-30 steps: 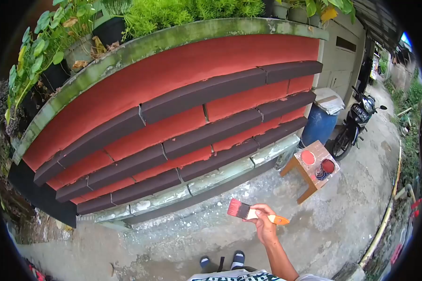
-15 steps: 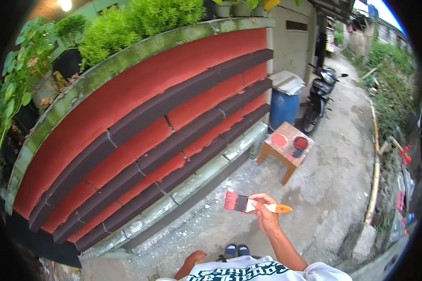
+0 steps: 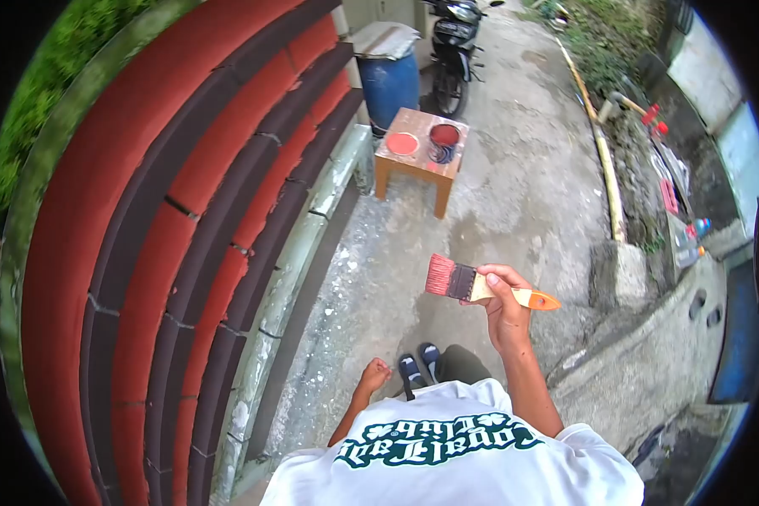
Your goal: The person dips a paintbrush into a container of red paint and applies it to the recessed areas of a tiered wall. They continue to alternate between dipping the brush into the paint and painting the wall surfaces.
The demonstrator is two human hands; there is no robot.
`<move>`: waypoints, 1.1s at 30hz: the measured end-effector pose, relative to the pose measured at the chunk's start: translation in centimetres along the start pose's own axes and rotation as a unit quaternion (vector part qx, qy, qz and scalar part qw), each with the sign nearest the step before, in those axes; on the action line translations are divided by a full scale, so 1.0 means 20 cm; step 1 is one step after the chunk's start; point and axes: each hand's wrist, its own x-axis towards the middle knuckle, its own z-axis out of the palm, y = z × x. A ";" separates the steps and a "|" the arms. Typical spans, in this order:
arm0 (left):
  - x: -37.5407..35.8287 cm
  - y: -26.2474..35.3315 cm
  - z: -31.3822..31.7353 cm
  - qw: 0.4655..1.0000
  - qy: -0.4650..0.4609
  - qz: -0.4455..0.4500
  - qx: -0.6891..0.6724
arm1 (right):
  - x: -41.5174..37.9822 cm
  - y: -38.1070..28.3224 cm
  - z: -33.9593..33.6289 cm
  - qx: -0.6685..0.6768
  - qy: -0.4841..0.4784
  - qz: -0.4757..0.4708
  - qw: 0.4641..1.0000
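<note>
My right hand (image 3: pixel 508 308) is closed around the handle of a wide paintbrush (image 3: pixel 481 285), held out level in front of me. Its bristles are coated in red paint and point left; the orange handle end sticks out to the right. Low beside my body hangs my left hand (image 3: pixel 376 374), its fingers curled, with nothing visible in it. Ahead, a small wooden table (image 3: pixel 415 169) carries a red-topped round lid (image 3: pixel 402 144) and a paint can (image 3: pixel 444 145) with red paint in it. To my left curves a wall (image 3: pixel 67 278) painted red, with dark ledges (image 3: pixel 215 219).
Beyond the table stand a covered blue barrel (image 3: pixel 390 91) and a parked motorcycle (image 3: pixel 453 59). A concrete path (image 3: pixel 514 152) runs forward, edged on the right by a pale pipe (image 3: pixel 594 139). A low concrete wall (image 3: pixel 649 329) lies at my right.
My view has turned right and down, so the table and wall appear farther left and the table higher. The paintbrush stays in my right hand; my left hand shows more fully.
</note>
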 end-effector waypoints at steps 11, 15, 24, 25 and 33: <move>0.25 0.23 -0.25 0.985 -0.007 -0.141 0.099 | 0.33 0.02 -0.21 0.052 0.073 -0.007 0.996; 0.41 0.42 -0.25 0.979 0.001 -0.167 0.115 | 0.61 -0.02 -0.32 0.060 0.062 -0.013 0.996; 0.94 0.95 0.15 0.993 0.003 -0.089 0.079 | 1.27 -0.18 -0.57 0.069 0.029 -0.017 0.997; 0.97 1.04 0.19 0.988 0.004 -0.029 0.151 | 1.35 -0.17 -0.59 0.071 0.028 -0.013 0.997; 1.07 1.86 0.30 0.883 -0.113 0.244 0.385 | 1.84 -0.14 -0.62 0.040 0.020 0.034 0.998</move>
